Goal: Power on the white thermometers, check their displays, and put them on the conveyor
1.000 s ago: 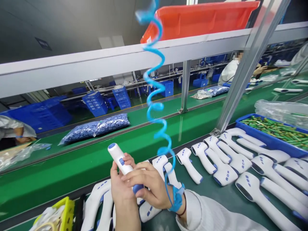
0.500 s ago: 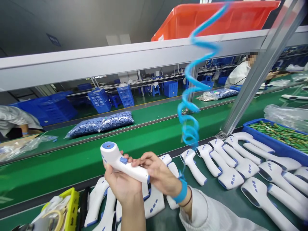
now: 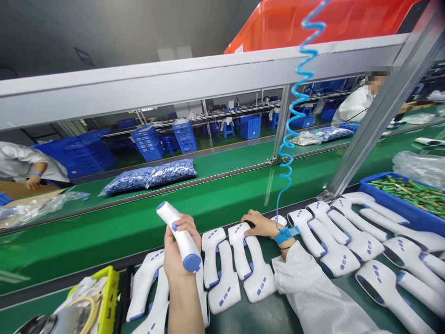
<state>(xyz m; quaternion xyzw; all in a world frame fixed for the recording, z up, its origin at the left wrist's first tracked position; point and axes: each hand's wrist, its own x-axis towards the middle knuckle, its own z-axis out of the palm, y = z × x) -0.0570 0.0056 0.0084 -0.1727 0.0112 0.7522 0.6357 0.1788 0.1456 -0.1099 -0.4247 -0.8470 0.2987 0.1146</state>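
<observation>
My left hand (image 3: pixel 181 248) is closed around a white infrared thermometer (image 3: pixel 181 234) with blue ends and a blue trigger button, raised above the bench and tilted. Over the row to the right, my right hand (image 3: pixel 259 223) has its fingers bent onto the head of another thermometer (image 3: pixel 239 246), which lies on the bench. A blue wrist strap (image 3: pixel 285 234) with a coiled cord (image 3: pixel 290 134) circles my right wrist. Several more white thermometers (image 3: pixel 224 280) lie in rows about both hands.
A yellow bin (image 3: pixel 110 297) stands at front left. A blue tray (image 3: pixel 368 183) of green parts sits at the right, beside a slanting metal post (image 3: pixel 368 111). Bagged blue parts (image 3: pixel 170 172) lie beyond the green ledge. Co-workers (image 3: pixel 354 104) are behind. A red bin (image 3: pixel 313 28) rests overhead.
My right hand has left the held thermometer and moved right to one in the row. My left hand has turned its thermometer, so a blue end now faces me. The coiled cord has stretched straighter.
</observation>
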